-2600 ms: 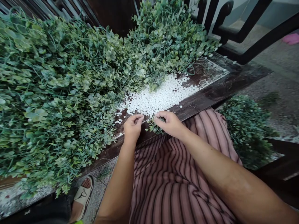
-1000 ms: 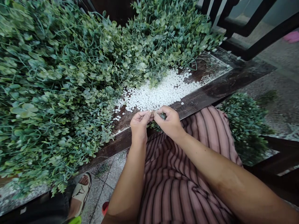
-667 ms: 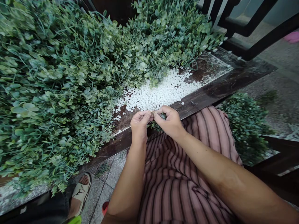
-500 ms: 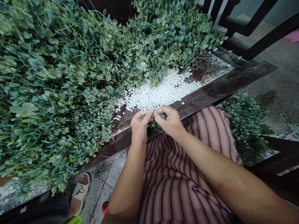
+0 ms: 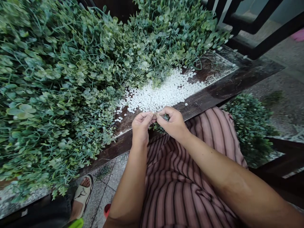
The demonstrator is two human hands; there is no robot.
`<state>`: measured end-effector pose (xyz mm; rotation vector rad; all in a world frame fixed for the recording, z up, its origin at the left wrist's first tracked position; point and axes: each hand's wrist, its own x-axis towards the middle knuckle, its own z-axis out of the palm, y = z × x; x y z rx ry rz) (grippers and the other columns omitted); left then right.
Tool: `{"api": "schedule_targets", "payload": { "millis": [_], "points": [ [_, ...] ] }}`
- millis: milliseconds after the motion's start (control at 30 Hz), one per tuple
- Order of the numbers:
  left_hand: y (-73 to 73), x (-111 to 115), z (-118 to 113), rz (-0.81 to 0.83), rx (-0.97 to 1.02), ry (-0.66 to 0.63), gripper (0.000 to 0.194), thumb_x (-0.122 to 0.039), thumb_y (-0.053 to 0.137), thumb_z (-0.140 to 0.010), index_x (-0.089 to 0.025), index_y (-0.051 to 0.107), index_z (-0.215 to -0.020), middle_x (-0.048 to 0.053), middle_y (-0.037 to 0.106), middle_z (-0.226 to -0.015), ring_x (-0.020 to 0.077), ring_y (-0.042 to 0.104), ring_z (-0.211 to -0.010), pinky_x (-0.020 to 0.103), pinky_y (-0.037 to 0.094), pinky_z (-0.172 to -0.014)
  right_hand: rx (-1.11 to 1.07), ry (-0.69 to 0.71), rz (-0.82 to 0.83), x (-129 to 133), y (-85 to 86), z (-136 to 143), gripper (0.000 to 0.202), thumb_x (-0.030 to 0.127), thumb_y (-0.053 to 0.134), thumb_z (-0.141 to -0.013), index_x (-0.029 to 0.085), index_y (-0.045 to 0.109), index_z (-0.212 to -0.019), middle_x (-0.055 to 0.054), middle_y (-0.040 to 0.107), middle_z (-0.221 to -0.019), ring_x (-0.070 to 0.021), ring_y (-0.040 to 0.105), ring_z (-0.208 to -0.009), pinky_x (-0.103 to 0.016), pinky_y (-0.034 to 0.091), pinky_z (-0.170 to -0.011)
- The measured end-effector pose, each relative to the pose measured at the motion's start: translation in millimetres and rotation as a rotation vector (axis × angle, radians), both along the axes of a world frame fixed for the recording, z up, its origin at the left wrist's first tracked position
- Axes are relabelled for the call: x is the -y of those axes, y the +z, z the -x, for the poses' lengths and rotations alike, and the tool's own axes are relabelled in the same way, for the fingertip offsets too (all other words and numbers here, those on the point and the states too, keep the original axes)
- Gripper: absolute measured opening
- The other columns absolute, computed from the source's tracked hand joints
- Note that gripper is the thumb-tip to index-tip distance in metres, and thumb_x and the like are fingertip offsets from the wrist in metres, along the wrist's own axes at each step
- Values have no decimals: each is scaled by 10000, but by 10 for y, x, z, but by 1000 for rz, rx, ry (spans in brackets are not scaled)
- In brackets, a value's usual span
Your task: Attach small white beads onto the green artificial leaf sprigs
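My left hand [image 5: 142, 125] and my right hand [image 5: 173, 124] meet fingertip to fingertip at the front edge of a dark wooden bench [image 5: 209, 98]. The left thumb and forefinger are pinched together; what lies between them is too small to name. A green leafy sprig [image 5: 158, 128] hangs beneath my right hand, which has its fingers closed on part of it. Just beyond both hands, small white bead-like pieces [image 5: 161, 95] are spread over the wood.
Artificial greenery [image 5: 59, 79] is heaped across the left and back. More foliage [image 5: 251, 129] lies low at the right. A dark railing [image 5: 254, 50] stands at back right. Another person's sandalled foot [image 5: 83, 194] shows at lower left.
My left hand has shifted very slightly to the left, its fingertips still by the right hand's. Otherwise only the camera view has moved a little.
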<state>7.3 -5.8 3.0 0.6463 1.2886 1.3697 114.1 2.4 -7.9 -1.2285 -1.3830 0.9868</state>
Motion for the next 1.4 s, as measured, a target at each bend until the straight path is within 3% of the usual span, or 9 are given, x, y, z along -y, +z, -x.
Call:
{"api": "schedule_targets", "payload": {
  "millis": [267,733,1200,1400],
  "points": [
    [-11,-13,-7,-22,-3,-7,207,-240,761,-484,-145,621,-603,-22,623,-568,59,551,-535,197,467,-588,14,10,4,-18,-15,-5,132,193,498,-657,184,442,-538,28,456,-575,-99,438,-595,-234,353,-591],
    [-103,-21,-7,-144,-264,-34,127,-214,712,-558,-145,620,-613,-16,616,-601,73,547,-571,214,458,-604,-1,-3,113,-17,3,-15,124,197,501,-626,180,443,-517,33,440,-546,-89,401,-557,-226,327,-548],
    [-109,-17,-15,-144,-259,-52,105,-202,704,-575,-146,631,-626,-15,624,-609,70,555,-568,220,469,-628,-55,1,158,-20,-27,-33,121,185,501,-613,177,444,-507,41,434,-515,-85,395,-533,-230,330,-543],
    [-47,23,-55,-109,-216,-22,150,-257,685,-615,-150,632,-705,-3,636,-618,81,575,-556,225,473,-592,-54,19,131,-106,50,14,128,244,541,-674,164,537,-575,11,532,-569,-116,492,-581,-263,403,-587]
  ]
}}
